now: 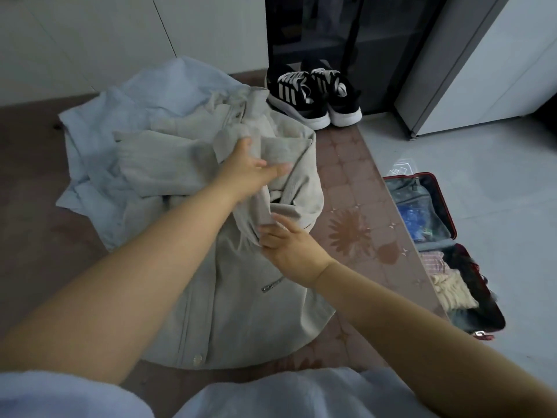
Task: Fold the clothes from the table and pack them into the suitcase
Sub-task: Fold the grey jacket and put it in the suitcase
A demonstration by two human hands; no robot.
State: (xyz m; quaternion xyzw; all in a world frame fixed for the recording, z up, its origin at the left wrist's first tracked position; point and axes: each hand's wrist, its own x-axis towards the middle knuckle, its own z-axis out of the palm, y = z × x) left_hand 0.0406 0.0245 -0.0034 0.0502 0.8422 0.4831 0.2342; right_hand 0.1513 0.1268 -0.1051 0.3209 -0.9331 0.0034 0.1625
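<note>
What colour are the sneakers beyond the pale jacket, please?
The sneakers are black with white stripes and soles, seen in the head view.

Home: sneakers point(294, 92) beside glass-fronted cabinet point(319, 31)

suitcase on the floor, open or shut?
Open. The suitcase lies flat, both halves exposed: clothes in the near half, mesh cover over the far one.

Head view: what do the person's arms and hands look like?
Both forearms are bare. The left hand and right hand wear no gloves, rings or watch that show. A pale blue short-sleeved fabric top shows at the bottom edge.
</note>
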